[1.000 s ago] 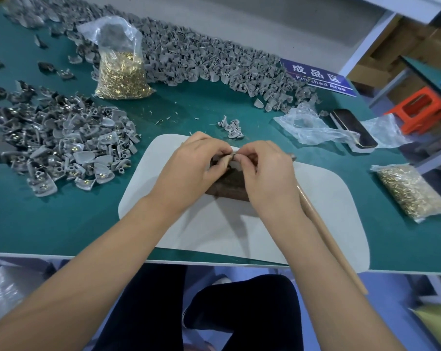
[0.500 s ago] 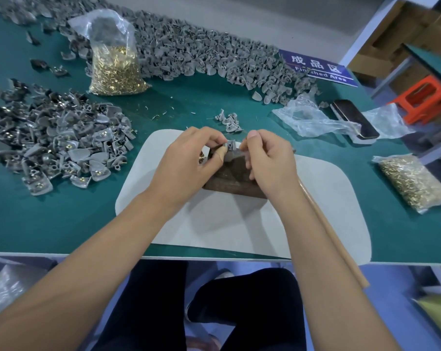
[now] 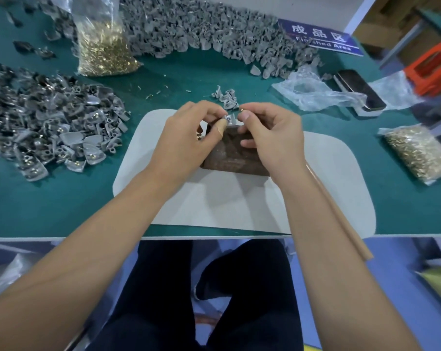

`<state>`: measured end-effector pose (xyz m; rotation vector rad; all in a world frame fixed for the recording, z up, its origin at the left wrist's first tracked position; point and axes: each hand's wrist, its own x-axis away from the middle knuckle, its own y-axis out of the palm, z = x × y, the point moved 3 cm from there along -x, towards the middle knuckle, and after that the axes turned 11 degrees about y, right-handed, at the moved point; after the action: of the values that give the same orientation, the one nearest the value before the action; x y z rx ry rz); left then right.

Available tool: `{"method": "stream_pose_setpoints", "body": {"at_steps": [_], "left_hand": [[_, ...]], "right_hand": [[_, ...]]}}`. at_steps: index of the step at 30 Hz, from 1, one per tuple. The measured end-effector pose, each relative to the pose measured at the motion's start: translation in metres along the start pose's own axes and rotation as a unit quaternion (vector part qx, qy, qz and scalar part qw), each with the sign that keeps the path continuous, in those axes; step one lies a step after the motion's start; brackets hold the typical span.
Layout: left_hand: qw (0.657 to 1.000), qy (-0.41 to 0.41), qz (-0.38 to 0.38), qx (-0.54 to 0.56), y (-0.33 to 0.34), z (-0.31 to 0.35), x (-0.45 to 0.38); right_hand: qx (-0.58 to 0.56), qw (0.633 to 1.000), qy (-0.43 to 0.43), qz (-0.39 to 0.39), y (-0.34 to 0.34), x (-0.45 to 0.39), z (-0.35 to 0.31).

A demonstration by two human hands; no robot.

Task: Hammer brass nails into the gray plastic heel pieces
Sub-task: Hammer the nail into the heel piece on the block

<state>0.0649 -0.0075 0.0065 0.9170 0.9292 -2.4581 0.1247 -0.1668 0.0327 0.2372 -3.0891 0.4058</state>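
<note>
Pinching heel piece (image 3: 230,119); hands (image 3: 189,138) over block (image 3: 235,155).

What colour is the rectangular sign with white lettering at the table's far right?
Blue, seen in the head view: the rectangular sign.

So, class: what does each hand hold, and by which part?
The left hand pinches a gray heel piece by its left edge. The right hand pinches a brass nail by its shank, head up.
</note>
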Motion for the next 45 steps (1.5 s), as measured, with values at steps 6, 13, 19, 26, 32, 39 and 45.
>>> {"method": "stream_pose_setpoints", "body": {"at_steps": [6, 13, 19, 26, 32, 39, 45], "left_hand": [[1.0, -0.011, 0.027, -0.005, -0.001, 0.001, -0.001], [1.0, -0.002, 0.01, -0.006, -0.002, 0.003, 0.0], [1.0, 0.017, -0.011, -0.005, -0.001, 0.004, 0.0], [0.999, 0.03, -0.015, -0.008, -0.001, 0.004, -0.002], [1.0, 0.009, -0.018, 0.003, 0.0, 0.002, -0.002], [0.999, 0.01, -0.03, -0.005, -0.001, 0.005, -0.003], [0.999, 0.023, -0.032, -0.015, -0.001, 0.006, -0.002]], "right_hand": [[0.019, 1.0, -0.003, -0.005, -0.001, -0.001, 0.0], [0.04, 0.999, -0.014, -0.004, 0.0, 0.002, -0.002], [0.05, 0.997, -0.055, -0.017, -0.001, 0.007, 0.001], [0.077, 0.992, -0.097, -0.019, 0.002, 0.004, 0.002], [0.083, 0.993, -0.076, -0.02, 0.001, 0.001, 0.001], [0.087, 0.994, -0.03, -0.065, -0.003, -0.003, -0.003], [0.086, 0.993, -0.017, -0.074, -0.004, -0.002, -0.003]]}}
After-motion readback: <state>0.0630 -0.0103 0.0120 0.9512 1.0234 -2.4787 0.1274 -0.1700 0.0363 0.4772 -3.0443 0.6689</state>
